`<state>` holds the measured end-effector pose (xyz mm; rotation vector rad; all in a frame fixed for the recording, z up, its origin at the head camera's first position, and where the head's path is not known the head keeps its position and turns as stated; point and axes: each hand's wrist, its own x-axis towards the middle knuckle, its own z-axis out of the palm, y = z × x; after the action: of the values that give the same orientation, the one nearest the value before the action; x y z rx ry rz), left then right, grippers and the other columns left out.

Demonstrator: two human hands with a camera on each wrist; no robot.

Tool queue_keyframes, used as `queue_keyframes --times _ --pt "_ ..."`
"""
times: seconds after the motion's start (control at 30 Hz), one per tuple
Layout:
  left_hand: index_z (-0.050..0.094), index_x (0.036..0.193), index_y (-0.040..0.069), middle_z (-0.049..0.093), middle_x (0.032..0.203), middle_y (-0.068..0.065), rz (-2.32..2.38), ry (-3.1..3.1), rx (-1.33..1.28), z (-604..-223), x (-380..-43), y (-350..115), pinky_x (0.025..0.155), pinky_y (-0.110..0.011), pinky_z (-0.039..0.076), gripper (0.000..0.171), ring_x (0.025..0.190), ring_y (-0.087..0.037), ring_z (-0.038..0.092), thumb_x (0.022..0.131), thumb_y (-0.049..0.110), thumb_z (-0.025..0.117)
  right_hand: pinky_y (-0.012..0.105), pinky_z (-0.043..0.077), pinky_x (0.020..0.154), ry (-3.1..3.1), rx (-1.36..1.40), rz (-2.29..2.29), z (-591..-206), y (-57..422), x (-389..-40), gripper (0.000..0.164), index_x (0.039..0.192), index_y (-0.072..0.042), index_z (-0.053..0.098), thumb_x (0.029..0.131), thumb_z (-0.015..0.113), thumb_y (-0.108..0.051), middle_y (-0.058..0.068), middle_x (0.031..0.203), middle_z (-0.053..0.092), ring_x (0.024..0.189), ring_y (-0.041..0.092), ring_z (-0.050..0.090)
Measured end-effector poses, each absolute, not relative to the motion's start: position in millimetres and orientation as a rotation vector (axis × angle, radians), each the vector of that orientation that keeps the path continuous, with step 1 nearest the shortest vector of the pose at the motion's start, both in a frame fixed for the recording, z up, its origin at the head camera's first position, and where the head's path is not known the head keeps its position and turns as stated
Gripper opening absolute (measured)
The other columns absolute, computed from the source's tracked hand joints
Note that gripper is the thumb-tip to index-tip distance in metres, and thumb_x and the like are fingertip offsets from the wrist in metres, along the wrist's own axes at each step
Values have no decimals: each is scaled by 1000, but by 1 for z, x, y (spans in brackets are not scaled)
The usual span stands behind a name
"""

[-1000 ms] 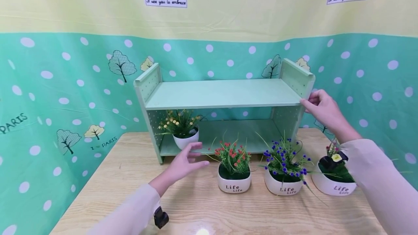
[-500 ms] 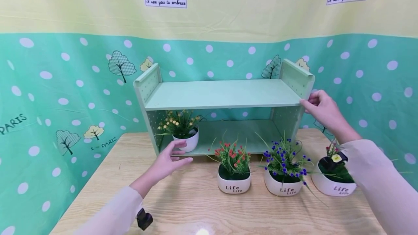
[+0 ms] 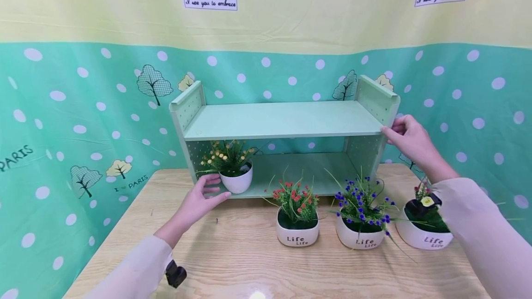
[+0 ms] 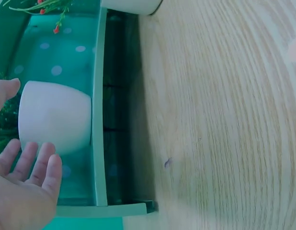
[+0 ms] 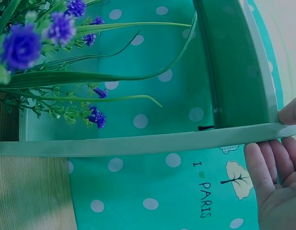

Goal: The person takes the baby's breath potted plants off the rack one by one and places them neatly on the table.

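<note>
A white pot (image 3: 237,182) of yellow flowers stands at the left end of the lower board of a pale green two-tier shelf (image 3: 282,119). My left hand (image 3: 197,202) is at this pot's left front, fingers slightly bent beside it and thumb stretched out before its base. In the left wrist view, the fingertips (image 4: 45,151) come right up to the pot's wall, and the thumb is across from them. My right hand (image 3: 411,142) holds the shelf's right side panel, thumb at the front edge and fingers around the outside, as the right wrist view (image 5: 282,177) also shows.
Three white "Life" pots stand in a row on the wooden table (image 3: 232,262): one with red flowers (image 3: 297,233), one with blue-purple flowers (image 3: 360,236) and one (image 3: 428,236) partly behind the right sleeve. A dotted green and yellow curtain (image 3: 266,68) hangs behind.
My left hand has moved left, from in front of the yellow-flower pot to its left side. The right hand has stayed on the shelf panel.
</note>
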<state>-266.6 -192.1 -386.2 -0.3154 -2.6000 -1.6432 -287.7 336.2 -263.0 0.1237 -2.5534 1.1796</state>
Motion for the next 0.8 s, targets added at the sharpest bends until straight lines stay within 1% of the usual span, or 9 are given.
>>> queue_keyframes --times 0.07,0.27,0.37,0.5,0.7,0.8 --pt "36 148 7 45 147 -17 -1652 -2605 -276 -386 -269 -193 104 -52 45 80 131 -37 47 88 39 78 12 52 70 -2554 125 1181 -263 337 -288 61 131 6 38 102 53 -45 20 121 49 95 18 52" --pt "29 152 5 38 151 -20 -1672 -2605 -198 -389 -278 -191 107 -52 43 84 136 -40 41 90 33 78 13 52 69 -2546 135 1189 -264 338 -289 58 130 7 39 103 53 -43 20 120 49 93 15 53" --pt "26 153 2 35 153 -23 -1687 -2602 -171 -392 -284 -189 109 -52 40 86 139 -43 37 91 33 76 13 52 69 -2545 131 1189 -264 338 -288 57 129 7 39 103 53 -42 20 119 50 93 15 53" --pt "25 152 0 33 153 -25 -1745 -2578 -136 -398 -293 -187 111 -52 39 87 140 -43 34 91 34 77 14 52 68 -2549 130 1191 -264 337 -288 57 130 6 39 103 53 -42 19 118 49 93 17 53" --pt "26 150 -2 33 153 -24 -1764 -2557 -78 -402 -303 -182 111 -52 38 89 140 -41 36 88 36 78 14 52 68 -2553 122 1190 -265 338 -289 56 130 6 39 103 53 -42 19 118 49 92 16 53" --pt "27 150 0 34 153 -24 -1759 -2555 -40 -403 -307 -180 111 -51 38 91 140 -40 36 86 38 80 14 52 68 -2551 124 1190 -264 338 -290 57 130 6 39 103 53 -42 19 118 49 92 15 53"
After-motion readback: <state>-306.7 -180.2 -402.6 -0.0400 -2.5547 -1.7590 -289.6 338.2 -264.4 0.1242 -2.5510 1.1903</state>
